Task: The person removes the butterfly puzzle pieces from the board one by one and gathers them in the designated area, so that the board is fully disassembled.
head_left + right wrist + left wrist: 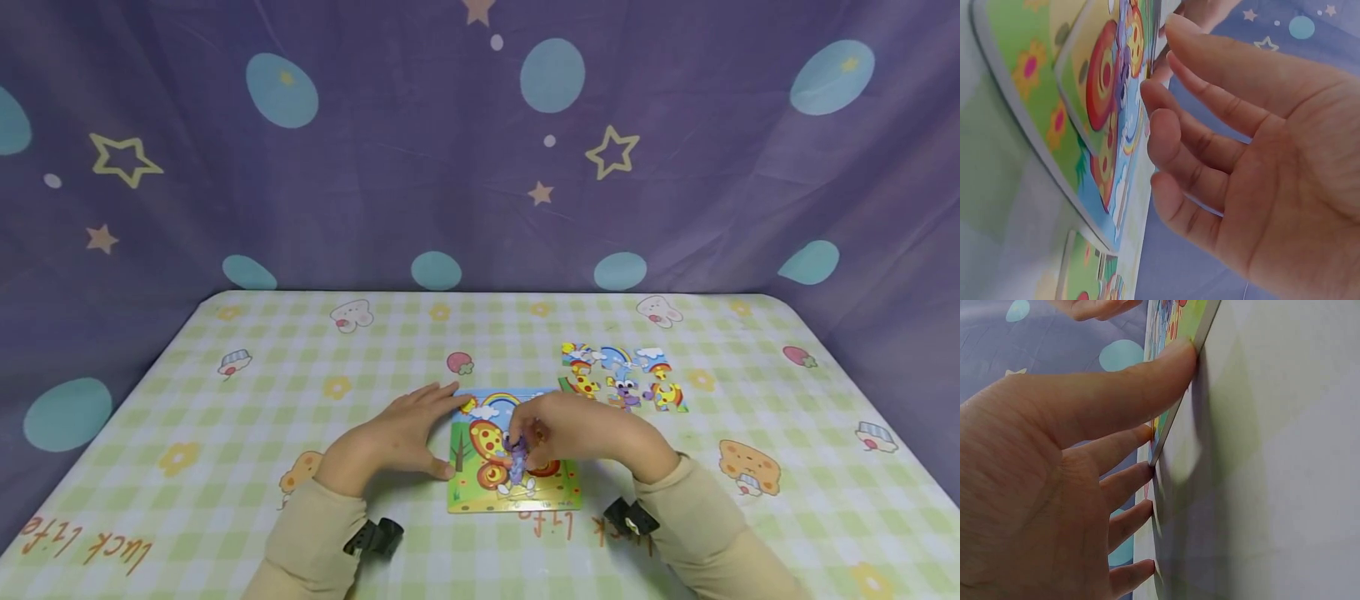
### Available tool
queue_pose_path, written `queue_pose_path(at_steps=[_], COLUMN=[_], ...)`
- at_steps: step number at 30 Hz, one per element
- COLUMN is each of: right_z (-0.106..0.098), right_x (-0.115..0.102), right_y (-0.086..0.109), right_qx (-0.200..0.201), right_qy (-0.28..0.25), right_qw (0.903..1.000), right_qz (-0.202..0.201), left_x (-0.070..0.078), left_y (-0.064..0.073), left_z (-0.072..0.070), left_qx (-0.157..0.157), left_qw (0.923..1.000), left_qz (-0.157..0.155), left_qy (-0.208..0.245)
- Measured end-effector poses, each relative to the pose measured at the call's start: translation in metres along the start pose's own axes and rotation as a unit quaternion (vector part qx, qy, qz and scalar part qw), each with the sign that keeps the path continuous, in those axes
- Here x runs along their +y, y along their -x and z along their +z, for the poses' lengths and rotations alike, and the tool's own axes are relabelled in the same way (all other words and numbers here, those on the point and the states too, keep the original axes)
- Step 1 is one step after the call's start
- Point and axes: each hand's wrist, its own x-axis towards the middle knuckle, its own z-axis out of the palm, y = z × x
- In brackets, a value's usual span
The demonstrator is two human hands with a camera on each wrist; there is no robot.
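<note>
A jigsaw puzzle board (468,497) with a butterfly picture lies on the table in front of me. At its left edge rests my left hand (401,433), thumb and fingers spread; in the left wrist view the thumb (1172,365) touches the board's rim. My right hand (581,429) is over the board's right half with fingers loosely bent. In the right wrist view no piece shows between the right fingers (1163,134). A puzzle piece (1082,94) lies on the board beneath them, its edge raised above the printed surface. My right hand hides part of the picture.
Several loose puzzle pieces (622,387) lie in rows to the right beyond the board. A checked tablecloth (247,450) with printed cartoons covers the table. Behind its far edge hangs a purple curtain (420,167) with stars and blue dots.
</note>
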Motion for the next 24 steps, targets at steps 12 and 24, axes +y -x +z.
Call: queue_pose_path(at_steps=[12, 24], right_z=[0.011, 0.017], right_x=[-0.006, -0.010], right_y=[-0.004, -0.005], right_qx=[-0.009, -0.009], right_qy=[0.019, 0.055], right_qw=[0.9997, 0.9982], right_qz=[0.014, 0.024], left_x=[-0.001, -0.001], left_y=[0.001, 0.000], left_z=[0.000, 0.000], left_qx=[0.000, 0.001], left_qw=[1.0000, 1.0000], left_qz=[0.002, 0.004], left_qy=[0.008, 0.008])
